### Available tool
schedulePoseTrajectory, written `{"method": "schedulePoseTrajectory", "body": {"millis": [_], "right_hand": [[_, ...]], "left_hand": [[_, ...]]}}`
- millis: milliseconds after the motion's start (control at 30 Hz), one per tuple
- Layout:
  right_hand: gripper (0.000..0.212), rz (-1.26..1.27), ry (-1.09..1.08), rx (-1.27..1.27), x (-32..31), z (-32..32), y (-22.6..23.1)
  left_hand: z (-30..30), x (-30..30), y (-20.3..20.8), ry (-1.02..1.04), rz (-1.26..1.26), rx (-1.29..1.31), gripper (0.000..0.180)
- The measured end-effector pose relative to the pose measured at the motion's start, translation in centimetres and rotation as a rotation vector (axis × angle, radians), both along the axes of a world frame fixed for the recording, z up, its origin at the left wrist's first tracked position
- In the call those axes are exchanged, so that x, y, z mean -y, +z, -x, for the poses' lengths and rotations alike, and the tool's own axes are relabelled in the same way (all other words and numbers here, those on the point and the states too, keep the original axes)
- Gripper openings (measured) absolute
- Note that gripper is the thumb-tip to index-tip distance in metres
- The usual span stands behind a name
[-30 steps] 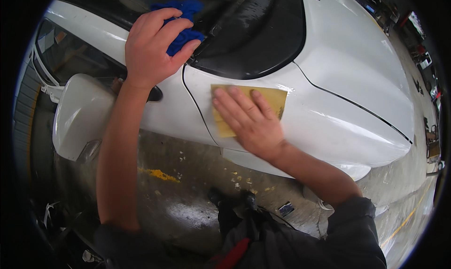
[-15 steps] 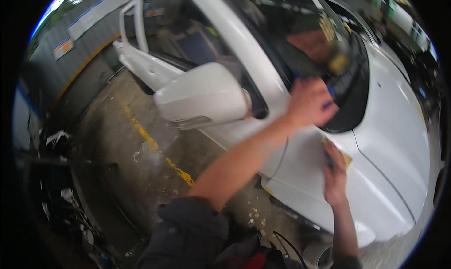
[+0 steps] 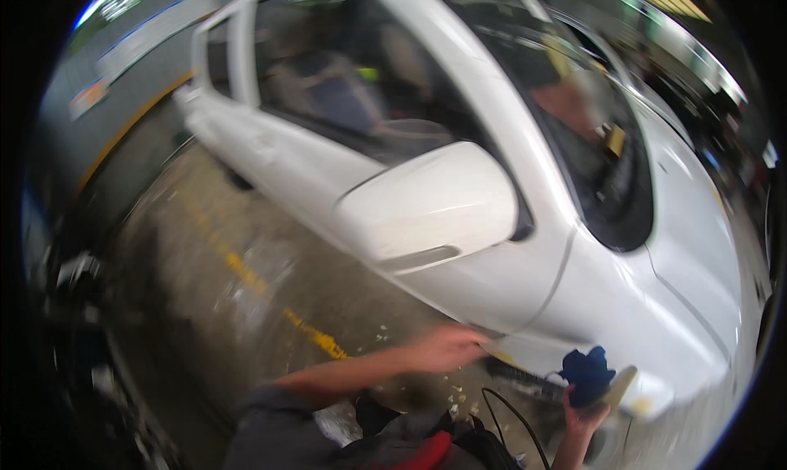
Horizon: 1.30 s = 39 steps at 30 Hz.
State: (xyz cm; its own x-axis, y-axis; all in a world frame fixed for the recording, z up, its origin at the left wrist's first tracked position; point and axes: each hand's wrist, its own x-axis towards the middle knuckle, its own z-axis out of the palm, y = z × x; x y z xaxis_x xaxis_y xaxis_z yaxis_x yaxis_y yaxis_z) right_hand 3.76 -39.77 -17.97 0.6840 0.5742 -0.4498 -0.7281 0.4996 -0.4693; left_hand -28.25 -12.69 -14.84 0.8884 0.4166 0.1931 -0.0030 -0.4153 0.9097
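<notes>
My right hand (image 3: 584, 417), low on the right, is closed around a tan pad (image 3: 616, 390). A crumpled dark blue cloth (image 3: 588, 375) rests in the same hand, against the pad. Both are in front of the white fender (image 3: 607, 306) of a car. My left hand (image 3: 451, 347) is further left, beside the lower edge of the fender. Motion smears its fingers, so what they hold, if anything, does not show.
The car's white side mirror (image 3: 438, 203) juts out in front of me. A yellow block (image 3: 615, 140) lies by the windshield base. A black hose (image 3: 520, 417) curves below the fender. A worn yellow line (image 3: 316, 335) marks the concrete floor.
My left hand has come down from the windshield base toward the lower fender edge. My right hand has lowered off the fender with the pad, and the blue cloth is now in it.
</notes>
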Motion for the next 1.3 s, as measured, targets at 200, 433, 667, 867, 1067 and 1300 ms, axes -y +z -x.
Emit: {"method": "schedulePoseTrajectory", "body": {"millis": [200, 433, 667, 867, 1067, 1300], "right_hand": [[0.047, -0.082, -0.279, -0.072, 2.4, 13.7, 0.7], [0.047, -0.140, -0.481, 0.008, 1.5, 27.6, 4.4], [0.047, -0.092, -0.624, 0.048, 3.4, 38.3, 8.9], [0.045, -0.129, -0.586, 0.117, 6.7, 41.4, 5.6], [0.052, -0.043, -0.481, 0.128, 7.0, 42.5, 8.6], [0.047, -0.098, -0.462, 0.058, 5.0, 40.8, 7.5]], "left_hand": [[43.7, -33.1, -5.2, 1.138, -0.997, -0.332, 0.050], [50.0, -53.4, -1.2, 0.859, -0.948, -0.858, 0.068], [53.3, -56.4, 0.5, 0.823, -0.795, -0.936, 0.072], [56.5, -61.8, 0.3, 0.687, -0.859, -1.036, 0.081], [53.6, -54.0, -2.2, 0.769, -0.952, -1.013, 0.073], [64.4, -43.5, -3.6, 0.923, -1.115, -1.016, 0.077]]}}
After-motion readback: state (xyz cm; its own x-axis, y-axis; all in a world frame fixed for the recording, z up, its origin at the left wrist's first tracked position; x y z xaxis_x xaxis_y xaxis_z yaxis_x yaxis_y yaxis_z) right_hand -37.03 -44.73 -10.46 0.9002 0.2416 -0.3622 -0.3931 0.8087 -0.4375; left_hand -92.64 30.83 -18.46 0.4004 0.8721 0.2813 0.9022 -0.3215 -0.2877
